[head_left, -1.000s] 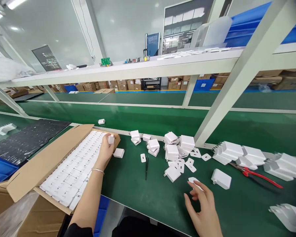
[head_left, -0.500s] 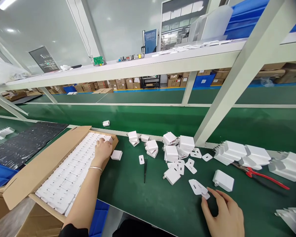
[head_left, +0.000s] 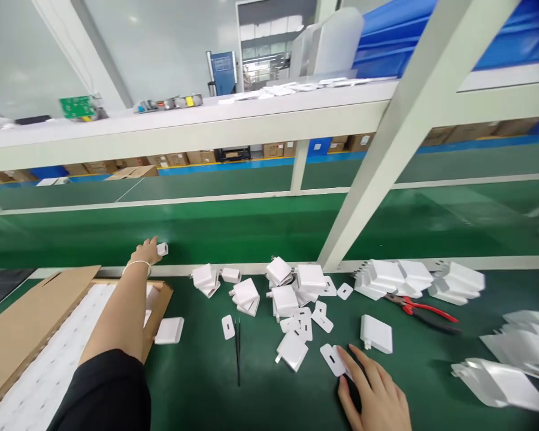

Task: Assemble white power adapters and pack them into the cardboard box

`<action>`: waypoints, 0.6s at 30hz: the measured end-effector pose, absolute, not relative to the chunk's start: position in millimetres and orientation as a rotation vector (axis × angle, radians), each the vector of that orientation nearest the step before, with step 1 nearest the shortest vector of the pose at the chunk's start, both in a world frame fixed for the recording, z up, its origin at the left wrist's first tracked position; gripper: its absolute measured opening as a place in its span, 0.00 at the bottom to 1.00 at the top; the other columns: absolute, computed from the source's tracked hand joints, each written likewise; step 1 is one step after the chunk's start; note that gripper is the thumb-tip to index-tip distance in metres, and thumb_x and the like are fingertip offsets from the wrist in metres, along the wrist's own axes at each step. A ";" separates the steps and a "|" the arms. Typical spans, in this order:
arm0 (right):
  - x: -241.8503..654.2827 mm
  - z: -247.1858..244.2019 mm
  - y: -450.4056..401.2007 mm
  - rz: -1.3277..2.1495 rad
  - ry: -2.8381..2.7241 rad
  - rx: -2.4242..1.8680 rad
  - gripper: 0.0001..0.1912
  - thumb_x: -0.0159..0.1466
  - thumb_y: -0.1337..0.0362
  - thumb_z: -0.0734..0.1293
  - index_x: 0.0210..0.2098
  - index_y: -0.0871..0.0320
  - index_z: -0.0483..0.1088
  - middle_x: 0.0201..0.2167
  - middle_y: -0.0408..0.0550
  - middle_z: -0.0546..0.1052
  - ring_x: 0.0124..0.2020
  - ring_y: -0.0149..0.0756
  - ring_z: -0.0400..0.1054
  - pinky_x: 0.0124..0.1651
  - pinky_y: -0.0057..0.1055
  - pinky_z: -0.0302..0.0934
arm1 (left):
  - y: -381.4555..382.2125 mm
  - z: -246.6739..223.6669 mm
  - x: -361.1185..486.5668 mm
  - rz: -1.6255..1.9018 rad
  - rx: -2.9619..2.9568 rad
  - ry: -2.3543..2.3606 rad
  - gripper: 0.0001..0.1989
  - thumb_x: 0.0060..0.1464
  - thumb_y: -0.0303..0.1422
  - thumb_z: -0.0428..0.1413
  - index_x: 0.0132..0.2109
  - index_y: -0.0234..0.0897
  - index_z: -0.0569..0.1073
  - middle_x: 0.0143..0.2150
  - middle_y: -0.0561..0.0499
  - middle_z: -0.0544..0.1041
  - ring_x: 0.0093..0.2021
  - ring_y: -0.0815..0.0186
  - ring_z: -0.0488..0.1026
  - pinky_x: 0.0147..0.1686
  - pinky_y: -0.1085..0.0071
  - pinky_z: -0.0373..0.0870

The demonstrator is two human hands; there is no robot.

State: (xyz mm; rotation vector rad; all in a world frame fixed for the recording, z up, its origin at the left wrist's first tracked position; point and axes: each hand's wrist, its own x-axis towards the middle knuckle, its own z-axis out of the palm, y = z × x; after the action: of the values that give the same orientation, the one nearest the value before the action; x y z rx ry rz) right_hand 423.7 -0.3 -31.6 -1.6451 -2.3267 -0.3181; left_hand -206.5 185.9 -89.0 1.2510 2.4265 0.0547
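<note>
Left hand point(head_left: 146, 254) pinched a stray charger point(head_left: 162, 249) at full reach; might fumble it. Right hand point(head_left: 372, 392) lay spread on a cover point(head_left: 333, 359).

White charger shells point(head_left: 285, 298), centre; plain green mat point(head_left: 260, 383); brown cardboard box point(head_left: 22, 323), lower left; red-and-black pliers point(head_left: 420, 309), right; black tweezers point(head_left: 238, 350); blue bins point(head_left: 431, 30), upper right.

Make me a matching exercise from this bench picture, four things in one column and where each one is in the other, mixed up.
Things:
1. left hand
2. right hand
3. tweezers
4. red-handled pliers

Places:
A. flat on the mat, fingers at a white cover plate
B. lying between two heaps of white shells
C. stretched past the cardboard box, at a small white plug
D. lying beside a small white plate

Pairs: 1-C, 2-A, 3-D, 4-B
</note>
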 end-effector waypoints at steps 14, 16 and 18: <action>412.8 -22.9 -5.4 -0.162 -2.474 -1.574 0.25 0.70 0.53 0.67 0.65 0.47 0.67 0.65 0.50 0.72 0.62 0.54 0.67 0.57 0.48 0.64 | 197.1 -32.1 -110.2 1.030 1.300 2.422 0.28 0.57 0.45 0.64 0.53 0.30 0.64 0.58 0.31 0.71 0.56 0.46 0.74 0.52 0.54 0.74; 412.3 -22.6 -4.9 -0.147 -2.480 -1.540 0.20 0.72 0.55 0.66 0.62 0.47 0.70 0.66 0.50 0.72 0.62 0.54 0.67 0.56 0.49 0.64 | 176.0 -13.3 -71.5 1.288 1.284 2.337 0.29 0.58 0.45 0.64 0.54 0.33 0.60 0.55 0.36 0.71 0.53 0.53 0.75 0.50 0.59 0.75; 412.1 -22.4 -4.5 -0.141 -2.490 -1.468 0.16 0.74 0.59 0.65 0.60 0.47 0.72 0.66 0.50 0.72 0.63 0.54 0.66 0.57 0.50 0.64 | 141.5 3.1 -23.0 1.644 1.250 2.026 0.28 0.57 0.42 0.65 0.53 0.37 0.58 0.51 0.42 0.72 0.47 0.59 0.77 0.46 0.63 0.76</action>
State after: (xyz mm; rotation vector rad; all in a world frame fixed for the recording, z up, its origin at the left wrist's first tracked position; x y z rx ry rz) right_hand 412.1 -4.5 -22.4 -1.4679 -2.4904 -0.1408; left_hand -23.0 141.5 3.1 1.2503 2.0264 1.6445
